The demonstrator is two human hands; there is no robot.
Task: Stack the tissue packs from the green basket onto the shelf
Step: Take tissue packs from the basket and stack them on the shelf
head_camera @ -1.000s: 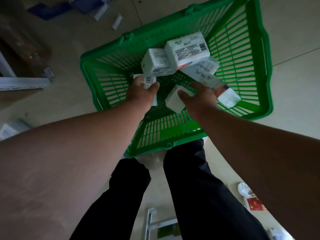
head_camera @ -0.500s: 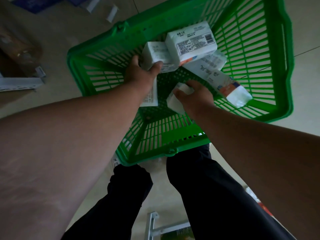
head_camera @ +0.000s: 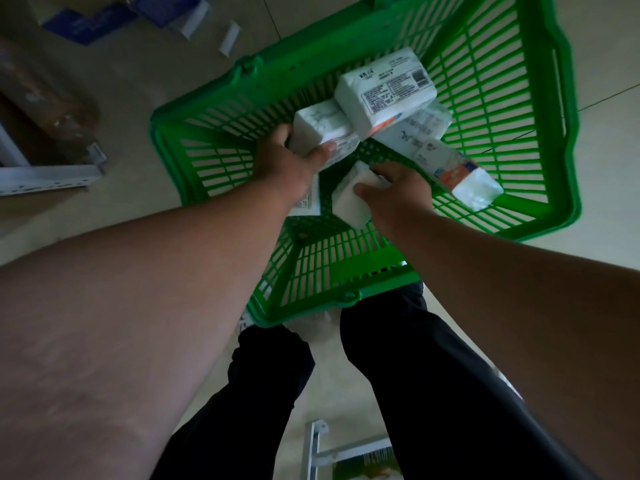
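item 1: pale tiled floor (head_camera: 606, 46), carrying everything below; loose white strips and blue packaging lie at the far left

item 2: green slatted plastic basket (head_camera: 554, 150), standing on the floor in front of the person's dark-trousered legs (head_camera: 433, 393); it holds all the tissue packs in view

item 3: white metal shelf rail (head_camera: 41, 178), at the left edge, well apart from the basket; no pack on it; the stacking shelf itself cannot be made out

item 4: large white tissue pack with printed label and orange corner (head_camera: 384, 91), resting on top of the heap, untouched

item 5: long white tissue pack with orange and blue print (head_camera: 457, 171), lying slanted toward the right wall of the basket, untouched

item 6: white tissue pack with grey marbling (head_camera: 322, 126), under the edge of the large pack; left hand (head_camera: 287, 164) grips it, thumb curled over its near face, fingers round the far side

item 7: small plain white tissue pack (head_camera: 349, 199), on the basket floor; right hand (head_camera: 398, 192) holds it, thumb pressed on its near face, fingers curled over the top

item 8: flat white labelled pack (head_camera: 308, 202), mostly hidden beneath the left wrist

progress, judged: early; at least five packs remain in the basket, none seen placed; both grasps appear set, lift and carry left to do
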